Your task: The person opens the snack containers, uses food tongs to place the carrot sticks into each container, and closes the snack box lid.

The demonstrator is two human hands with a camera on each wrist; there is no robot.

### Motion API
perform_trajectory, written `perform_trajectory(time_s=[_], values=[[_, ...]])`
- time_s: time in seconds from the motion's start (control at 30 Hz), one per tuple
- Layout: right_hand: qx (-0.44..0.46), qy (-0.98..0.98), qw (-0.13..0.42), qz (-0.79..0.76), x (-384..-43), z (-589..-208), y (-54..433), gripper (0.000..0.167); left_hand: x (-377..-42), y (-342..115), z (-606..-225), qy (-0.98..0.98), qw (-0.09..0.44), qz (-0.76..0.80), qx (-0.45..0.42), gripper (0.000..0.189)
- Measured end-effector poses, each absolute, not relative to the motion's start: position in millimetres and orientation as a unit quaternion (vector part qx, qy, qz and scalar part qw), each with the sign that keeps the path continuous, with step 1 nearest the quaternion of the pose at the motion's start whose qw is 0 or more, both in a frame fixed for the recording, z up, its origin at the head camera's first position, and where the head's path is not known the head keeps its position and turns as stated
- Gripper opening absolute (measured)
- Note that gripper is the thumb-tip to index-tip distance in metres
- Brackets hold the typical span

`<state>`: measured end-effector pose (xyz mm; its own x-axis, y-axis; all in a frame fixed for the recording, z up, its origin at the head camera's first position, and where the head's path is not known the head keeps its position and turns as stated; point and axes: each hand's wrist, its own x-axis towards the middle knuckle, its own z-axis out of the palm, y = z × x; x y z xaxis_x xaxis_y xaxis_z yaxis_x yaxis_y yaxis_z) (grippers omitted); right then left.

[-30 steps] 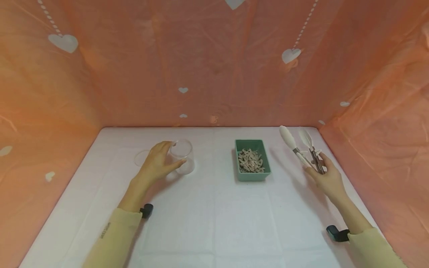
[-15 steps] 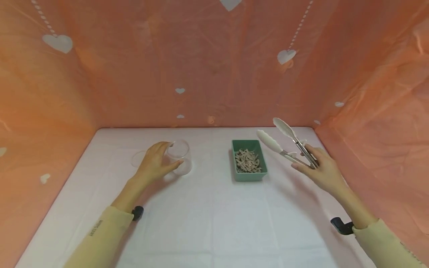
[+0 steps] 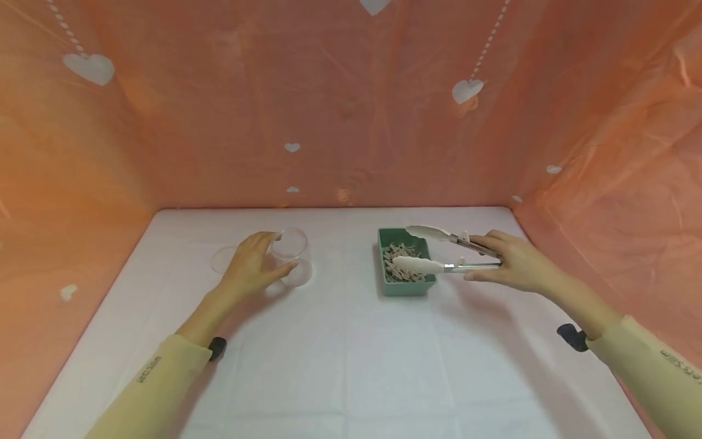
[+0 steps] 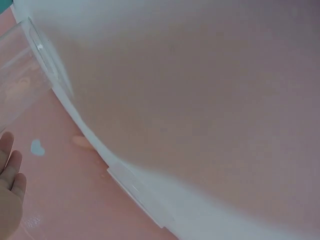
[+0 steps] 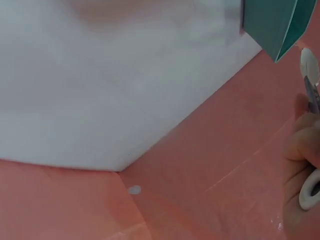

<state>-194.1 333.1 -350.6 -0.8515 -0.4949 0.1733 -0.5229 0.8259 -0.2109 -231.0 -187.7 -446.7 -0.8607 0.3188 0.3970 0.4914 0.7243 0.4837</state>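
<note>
My left hand [image 3: 248, 267] holds a clear jar [image 3: 298, 273] upright on the table, its thumb on the near side and its fingers round the far side near the rim. Nothing shows inside the jar. A pair of tongs [image 3: 422, 266] with white scalloped tips and metal arms is gripped in my right hand [image 3: 515, 263], arms spread. The tips hang over a green rectangular box [image 3: 406, 291], one across its small grey-brown curved pieces [image 3: 401, 251], the other across its far right rim. In the right wrist view, the white ring end [image 5: 311, 192] of the tongs sticks out from the palm.
A clear round lid [image 3: 221, 260] lies on the white tablecloth [image 3: 340, 341], left of the jar and partly behind the left hand. Orange-pink sheeting [image 3: 351, 110] with white hearts rises at the back and both sides of the table.
My right hand has swung the tongs leftward from the table's right side, turning them from pointing away to pointing left over the box. The left hand and jar stay in place.
</note>
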Motion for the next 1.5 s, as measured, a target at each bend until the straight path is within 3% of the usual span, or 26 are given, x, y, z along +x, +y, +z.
perform_trajectory(time_s=[0.9,1.2,1.5], values=[[0.306,-0.951,-0.019,0.029,-230.6,-339.0,313.5,0.075,-229.6,-187.1,-444.4,-0.925,0.120,-0.289,-0.216,0.070],[0.334,-0.942,-0.011,-0.015,-236.0,-333.9,303.6,0.076,-230.2,-188.2,-442.5,-0.926,0.121,-0.286,-0.215,0.070],[0.351,-0.936,-0.003,-0.016,-239.5,-336.3,303.4,0.067,-229.9,-188.7,-441.1,-0.927,0.117,-0.287,-0.213,0.069]])
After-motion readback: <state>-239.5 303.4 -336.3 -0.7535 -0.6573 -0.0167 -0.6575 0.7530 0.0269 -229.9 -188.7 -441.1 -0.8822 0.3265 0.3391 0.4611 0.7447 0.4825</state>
